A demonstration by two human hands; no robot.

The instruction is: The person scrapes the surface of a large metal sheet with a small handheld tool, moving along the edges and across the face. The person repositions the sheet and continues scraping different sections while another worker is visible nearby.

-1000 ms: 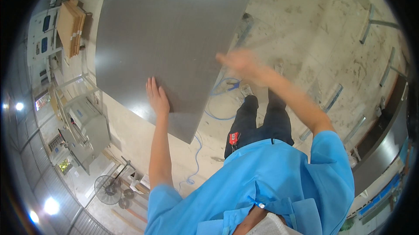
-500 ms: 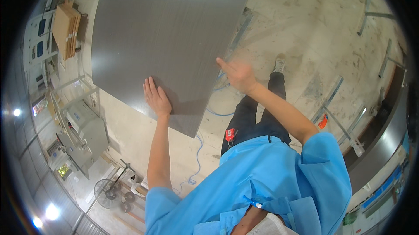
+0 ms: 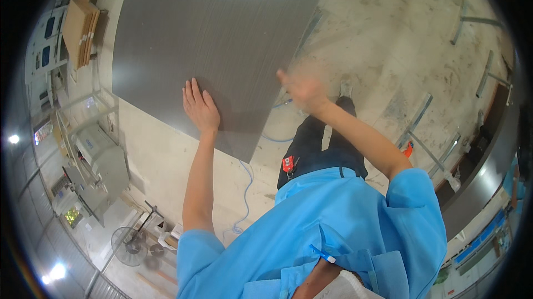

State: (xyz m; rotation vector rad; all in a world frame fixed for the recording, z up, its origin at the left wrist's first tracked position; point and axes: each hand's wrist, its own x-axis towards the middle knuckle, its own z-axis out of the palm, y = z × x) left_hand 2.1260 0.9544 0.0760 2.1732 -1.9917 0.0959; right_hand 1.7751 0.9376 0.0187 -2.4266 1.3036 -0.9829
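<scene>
A large dark grey panel (image 3: 205, 33) with a fine streaked grain fills the upper middle of the view. Flat on its near part lies my left hand (image 3: 201, 107), fingers stretched out. By the panel's right edge is my right hand (image 3: 306, 92), its thumb side toward the edge. Motion smears the fingers of that hand, so whether it grips or only brushes the edge cannot be told.
A blue hose (image 3: 247, 191) runs over the floor below the panel. Metal frame stands (image 3: 416, 118) are at the right, beside another dark panel (image 3: 477, 196). Stacked brown boards (image 3: 80, 33), a grey machine (image 3: 100, 152) and a fan (image 3: 129, 245) stand at the left.
The whole view has shifted slightly. My left hand stays flat on the panel. My right hand remains by the right edge, its fingers blurred in both frames.
</scene>
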